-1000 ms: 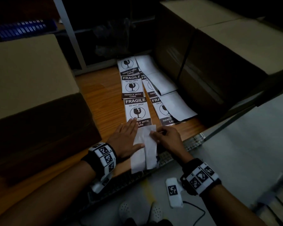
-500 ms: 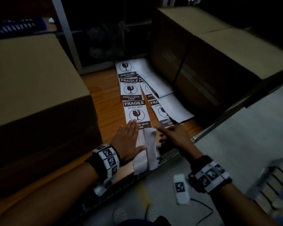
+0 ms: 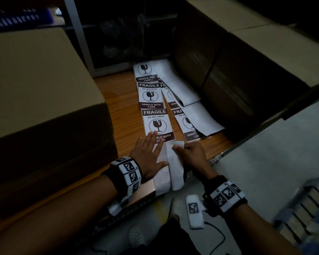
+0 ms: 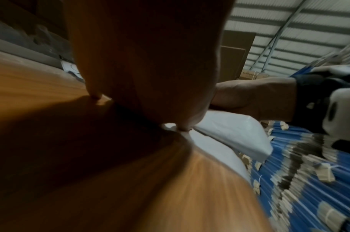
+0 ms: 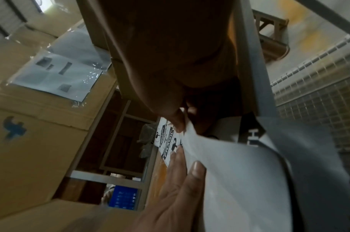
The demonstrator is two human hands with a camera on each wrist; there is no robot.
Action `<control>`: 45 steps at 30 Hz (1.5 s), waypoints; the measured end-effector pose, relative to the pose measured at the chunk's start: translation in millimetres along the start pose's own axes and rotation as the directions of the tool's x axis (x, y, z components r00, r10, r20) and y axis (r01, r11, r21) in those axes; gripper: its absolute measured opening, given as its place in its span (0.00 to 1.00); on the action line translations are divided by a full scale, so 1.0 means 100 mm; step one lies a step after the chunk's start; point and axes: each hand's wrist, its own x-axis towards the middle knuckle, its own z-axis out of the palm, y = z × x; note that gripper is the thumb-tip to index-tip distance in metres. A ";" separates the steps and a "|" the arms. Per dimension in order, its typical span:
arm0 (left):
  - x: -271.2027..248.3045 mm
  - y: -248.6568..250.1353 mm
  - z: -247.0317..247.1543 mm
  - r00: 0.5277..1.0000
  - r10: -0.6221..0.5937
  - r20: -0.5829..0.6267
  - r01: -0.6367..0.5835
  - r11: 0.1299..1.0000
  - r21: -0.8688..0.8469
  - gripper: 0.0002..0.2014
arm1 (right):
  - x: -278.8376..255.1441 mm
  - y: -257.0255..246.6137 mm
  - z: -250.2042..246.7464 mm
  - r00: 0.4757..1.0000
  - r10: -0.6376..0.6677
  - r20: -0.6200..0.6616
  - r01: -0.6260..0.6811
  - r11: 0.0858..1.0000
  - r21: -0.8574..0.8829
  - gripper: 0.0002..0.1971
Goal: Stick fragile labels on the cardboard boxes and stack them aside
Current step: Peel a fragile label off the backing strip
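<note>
A strip of fragile labels (image 3: pixel 156 120) lies on the wooden table (image 3: pixel 125 111), with a second strip (image 3: pixel 188 124) beside it. My left hand (image 3: pixel 149 151) lies flat with straight fingers, pressing the near end of the first strip and its white backing (image 3: pixel 161 179). My right hand (image 3: pixel 191 151) pinches the top edge of a lifted white label sheet (image 3: pixel 175 168) between thumb and fingers; the pinch shows in the right wrist view (image 5: pixel 182 124). In the left wrist view the sheet (image 4: pixel 235 133) curls up off the table. Cardboard boxes stand at left (image 3: pixel 35 85) and right (image 3: pixel 256 57).
Blank white backing sheets (image 3: pixel 197 111) overlap the second strip by the right boxes. A grey metal shelf post (image 3: pixel 79 34) rises behind the table. Below the table edge are grey floor (image 3: pixel 265 159) and my white shoes (image 3: pixel 177 205). A blue crate (image 3: pixel 20 17) sits far left.
My right hand came back from the right to the white sheet and now pinches its top edge. The left hand stays flat on the strip. The camera view shifted slightly.
</note>
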 end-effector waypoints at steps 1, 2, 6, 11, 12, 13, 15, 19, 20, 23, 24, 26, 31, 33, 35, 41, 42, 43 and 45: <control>0.00 0.00 -0.03 1.000 -0.002 0.018 0.002 1.000 0.007 0.41 | -0.01 -0.01 0.00 1.000 0.011 -0.001 -0.011 1.000 0.010 0.17; 0.00 0.01 -0.05 0.999 -0.003 0.039 0.003 1.000 0.013 0.41 | -0.01 -0.01 -0.01 1.000 0.020 0.000 -0.020 1.000 0.023 0.15; 0.00 0.01 -0.11 0.994 -0.003 0.109 -0.001 0.999 0.036 0.41 | -0.02 0.04 -0.02 0.997 0.078 -0.002 -0.077 0.992 0.099 0.14; 0.02 0.00 -0.12 0.991 -0.002 0.137 0.000 1.000 0.014 0.41 | -0.05 0.03 -0.03 0.994 0.106 -0.025 -0.101 0.984 0.146 0.11; 0.02 0.00 -0.12 0.989 0.000 0.147 -0.002 1.000 0.013 0.41 | -0.06 0.04 -0.04 0.993 0.118 -0.032 -0.111 0.980 0.162 0.11; 0.02 0.00 -0.13 0.988 0.001 0.152 -0.002 1.000 0.011 0.41 | -0.07 0.04 -0.04 0.992 0.122 -0.038 -0.113 0.978 0.176 0.11; 0.02 0.00 -0.14 0.989 0.004 0.150 -0.006 1.000 0.008 0.41 | -0.08 0.07 -0.05 0.991 0.123 -0.047 -0.111 0.975 0.194 0.12; 0.02 -0.01 -0.13 0.989 0.017 0.147 -0.017 1.000 0.001 0.41 | -0.15 0.04 -0.10 0.993 0.119 -0.003 -0.115 0.963 0.245 0.11; 0.02 -0.01 -0.13 0.990 0.019 0.142 -0.020 1.000 0.004 0.41 | -0.16 0.00 -0.13 0.992 0.116 0.050 -0.125 0.957 0.262 0.12; 0.02 -0.02 -0.13 0.991 0.021 0.136 -0.023 1.000 0.017 0.41 | -0.23 -0.08 -0.37 0.955 0.095 0.281 -0.179 0.940 0.292 0.14; 0.02 -0.03 -0.13 0.991 0.021 0.132 -0.025 0.999 0.022 0.41 | -0.25 -0.08 -0.50 0.942 0.078 0.327 -0.190 0.926 0.327 0.13; 0.02 -0.03 -0.12 0.993 0.020 0.119 -0.024 0.999 0.029 0.41 | -0.27 -0.05 -0.75 0.947 0.063 0.316 -0.183 0.911 0.369 0.13; -0.01 0.02 -0.15 0.996 -0.006 0.091 0.002 0.999 0.048 0.41 | -0.31 -0.03 -0.70 0.987 0.076 0.138 -0.107 0.966 0.235 0.25; -0.01 0.07 -0.20 0.995 -0.029 0.098 0.023 0.998 0.063 0.41 | -0.33 -0.14 -0.48 0.995 0.053 0.090 -0.069 0.981 0.180 0.31; -0.01 0.11 -0.23 0.994 -0.050 0.095 0.043 0.997 0.071 0.42 | -0.30 -0.25 -0.27 0.999 0.011 0.051 -0.014 0.999 0.051 0.31; -0.05 0.14 -0.24 1.000 -0.014 -0.015 0.015 0.998 0.059 0.43 | -0.09 -0.35 0.04 0.996 -0.078 -0.033 0.063 0.940 -0.334 0.19; -0.06 0.13 -0.21 0.999 -0.014 -0.035 0.015 0.999 0.044 0.43 | -0.06 -0.32 0.03 0.996 -0.074 -0.043 0.057 0.950 -0.307 0.16; -0.07 0.12 -0.18 0.999 -0.013 -0.051 0.015 1.000 0.021 0.43 | -0.04 -0.30 0.02 0.997 -0.063 -0.053 0.047 0.963 -0.264 0.14; -0.08 0.08 -0.12 0.997 0.003 -0.076 -0.007 0.998 -0.054 0.42 | -0.02 -0.24 0.01 0.997 -0.036 -0.062 0.024 0.982 -0.186 0.12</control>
